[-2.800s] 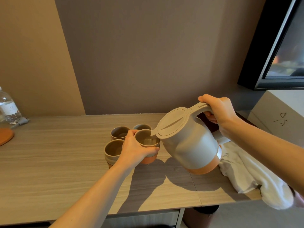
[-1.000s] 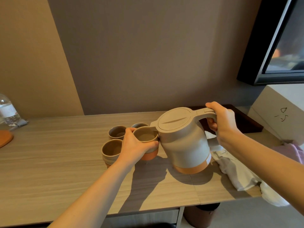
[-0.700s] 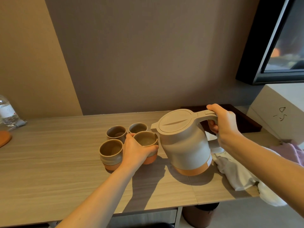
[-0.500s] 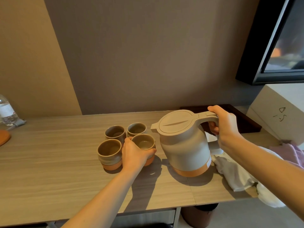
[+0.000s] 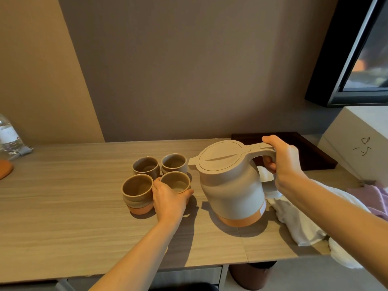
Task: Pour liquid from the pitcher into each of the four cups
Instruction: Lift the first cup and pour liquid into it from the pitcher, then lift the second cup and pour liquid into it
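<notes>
So the pitcher [image 5: 232,181] is sitting upright on the tabletop [image 5: 63,217] right now, lid closed, spout pointing at the four cups [image 5: 156,179] that are huddling in a tight two-by-two just to its left. The right hand [image 5: 282,162] is wrapping around the pitcher's handle, fingers curled through it, so it's gripping but not tilting anything at the moment. The left hand [image 5: 168,199] is cupping the near right cup [image 5: 176,182], the one closest to the spout, thumb on one side and fingers around the other, and that cup is resting on the tabletop with the rest. As for progress, I'm seeing a pale sheen at the bottom of that held cup, so I'm guessing it's got some liquid in it. The near left cup [image 5: 137,192], far left cup [image 5: 145,166] and far right cup [image 5: 174,162] are looking dark inside, and honestly I can't tell whether any of them are filled or dry from this angle. So my read is we're sitting between pours, with at least one cup done and possibly three waiting. There's also a white cloth [image 5: 298,217] lying just to the right of the pitcher, handy if anything is dripping.
</notes>
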The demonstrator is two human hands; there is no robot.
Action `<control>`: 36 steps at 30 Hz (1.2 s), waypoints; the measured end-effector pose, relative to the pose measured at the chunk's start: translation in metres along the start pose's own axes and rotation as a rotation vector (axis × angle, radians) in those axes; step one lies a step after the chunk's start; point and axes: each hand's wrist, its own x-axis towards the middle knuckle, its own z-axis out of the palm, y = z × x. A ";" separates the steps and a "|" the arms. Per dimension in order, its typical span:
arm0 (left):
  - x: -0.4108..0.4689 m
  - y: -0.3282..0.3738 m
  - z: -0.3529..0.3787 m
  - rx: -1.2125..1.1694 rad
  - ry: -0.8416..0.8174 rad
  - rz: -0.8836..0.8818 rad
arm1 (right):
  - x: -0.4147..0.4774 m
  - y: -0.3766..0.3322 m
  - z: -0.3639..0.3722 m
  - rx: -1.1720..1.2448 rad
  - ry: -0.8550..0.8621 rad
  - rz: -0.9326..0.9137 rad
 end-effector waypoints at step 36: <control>0.036 -0.056 -0.093 -0.043 -0.032 0.227 | -0.034 -0.014 0.023 -0.027 -0.109 -0.039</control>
